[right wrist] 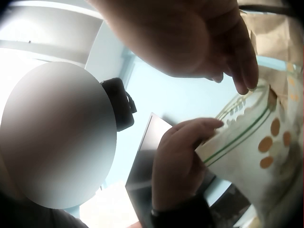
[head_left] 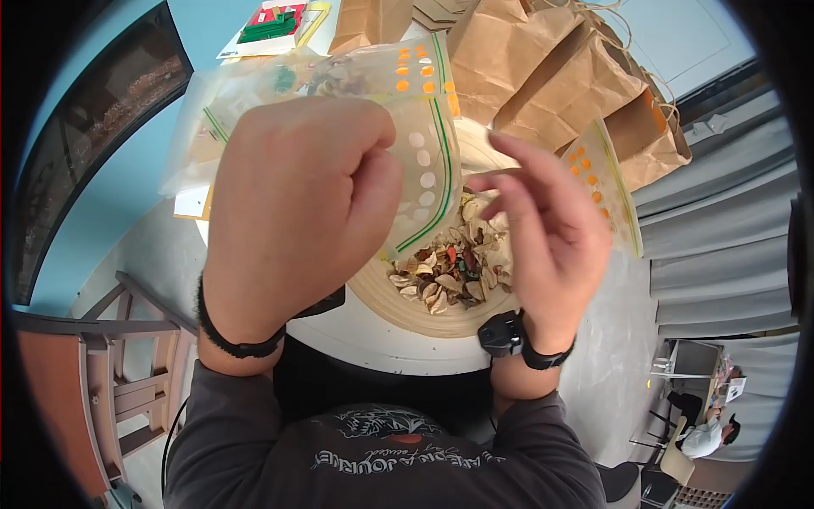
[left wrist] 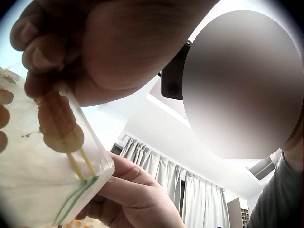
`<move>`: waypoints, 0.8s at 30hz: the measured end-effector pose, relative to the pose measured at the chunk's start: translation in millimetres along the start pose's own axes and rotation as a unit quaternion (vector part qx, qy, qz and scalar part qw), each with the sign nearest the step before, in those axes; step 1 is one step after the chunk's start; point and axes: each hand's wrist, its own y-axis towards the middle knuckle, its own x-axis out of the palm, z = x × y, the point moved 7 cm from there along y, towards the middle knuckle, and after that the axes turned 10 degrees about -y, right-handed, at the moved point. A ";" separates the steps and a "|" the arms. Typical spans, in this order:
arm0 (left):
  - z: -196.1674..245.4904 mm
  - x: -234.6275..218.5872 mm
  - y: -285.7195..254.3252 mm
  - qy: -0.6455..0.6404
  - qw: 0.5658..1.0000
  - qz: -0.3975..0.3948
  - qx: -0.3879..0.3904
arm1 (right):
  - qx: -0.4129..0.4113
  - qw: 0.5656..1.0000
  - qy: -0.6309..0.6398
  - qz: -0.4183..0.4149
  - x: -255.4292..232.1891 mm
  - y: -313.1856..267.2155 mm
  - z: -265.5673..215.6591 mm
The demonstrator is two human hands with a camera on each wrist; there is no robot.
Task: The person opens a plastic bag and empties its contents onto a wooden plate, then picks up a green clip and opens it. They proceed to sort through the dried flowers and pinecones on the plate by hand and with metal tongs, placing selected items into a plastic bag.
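Observation:
My left hand [head_left: 301,191], back turned up in the head view, grips the edge of a translucent zip bag [head_left: 428,191] with a green seal line and round dots. The right wrist view shows the left thumb [right wrist: 209,124] along the bag's rim. My right hand [head_left: 555,229] has its fingers parted and loosely bent, with the fingertips right at the bag's other edge. Below both hands, dried petals and leaves [head_left: 449,276] lie in a round, pale woven tray [head_left: 381,301]. The left hand and bag hide part of that tray.
Another dotted zip bag [head_left: 415,64] lies behind, and a further zip bag [head_left: 606,182] stands at the right. Large brown paper bags [head_left: 517,59] fill the back of the white table [head_left: 373,355]. A wooden frame [head_left: 140,365] stands at left; a person [head_left: 704,437] sits far right.

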 end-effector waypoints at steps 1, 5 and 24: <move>-1.3 -4.0 -1.0 -0.004 1.000 0.010 -0.012 | -0.009 0.999 -0.004 0.041 -11.1 0.6 0.2; -8.8 -13.3 -2.2 -0.018 0.997 0.014 -0.071 | 0.029 0.997 -0.067 0.016 -17.5 2.3 23.6; -22.6 -24.2 -0.4 -0.043 0.992 0.060 -0.103 | -0.066 0.930 -0.233 -0.277 49.8 -5.9 51.6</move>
